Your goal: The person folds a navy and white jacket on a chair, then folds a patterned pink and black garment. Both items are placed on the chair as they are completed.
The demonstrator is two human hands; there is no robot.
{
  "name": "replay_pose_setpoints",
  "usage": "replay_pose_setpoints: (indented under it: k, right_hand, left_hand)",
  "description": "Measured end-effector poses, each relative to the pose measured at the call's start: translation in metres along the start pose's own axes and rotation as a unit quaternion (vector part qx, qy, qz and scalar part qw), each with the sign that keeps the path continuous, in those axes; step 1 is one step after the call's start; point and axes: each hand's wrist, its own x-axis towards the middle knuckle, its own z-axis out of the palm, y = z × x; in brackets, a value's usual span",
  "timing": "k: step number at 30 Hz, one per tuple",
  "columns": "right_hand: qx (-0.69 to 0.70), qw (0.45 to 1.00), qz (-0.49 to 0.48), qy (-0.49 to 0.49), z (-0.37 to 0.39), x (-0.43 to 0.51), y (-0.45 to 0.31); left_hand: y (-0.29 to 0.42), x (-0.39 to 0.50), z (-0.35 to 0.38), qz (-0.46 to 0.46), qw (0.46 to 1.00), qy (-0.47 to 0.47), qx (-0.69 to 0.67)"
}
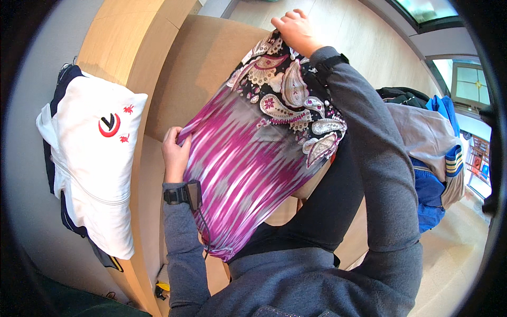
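Observation:
A patterned garment (237, 158) in purple, grey and white streaks, with a black paisley band at its far end, is stretched between my hands. The far corner of the paisley part is pinched by my right hand (297, 31), whose arm reaches out over the right side. My left hand (176, 148) grips the left edge of the cloth, thumb on top. The near end of the garment hangs by my lap, over my black trousers (317, 210). What kind of garment it is, I cannot tell. A black strap with a cabled device (186, 196) circles my left wrist.
On the wooden ledge (130, 43) at the left lies a folded white garment (95, 158) with red and black embroidery, on top of dark clothing. A brown cushioned seat (190, 67) is ahead. At the right sits a pile of clothes (420, 130) in grey, blue and black.

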Motion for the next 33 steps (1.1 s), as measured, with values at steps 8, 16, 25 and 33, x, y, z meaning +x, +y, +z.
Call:
replay_pose_setpoints:
  k: [8,16,25,33]
  right_hand:
    - [-0.014,0.999,0.024,0.041,-0.022,-0.105,0.019]
    - [0.100,0.985,0.141,0.007,-0.016,-0.129,0.010]
    - [0.251,0.925,0.269,0.089,-0.015,-0.144,-0.010]
    - [0.237,0.904,0.352,0.050,0.003,-0.127,0.004]
  left_hand:
    - [0.020,-0.039,0.009,0.144,0.967,-0.077,0.196]
    - [0.024,-0.053,-0.002,0.101,0.980,-0.111,0.133]
    - [0.018,-0.063,-0.014,0.115,0.977,-0.153,0.090]
    - [0.002,-0.058,0.012,0.011,0.996,-0.087,0.033]
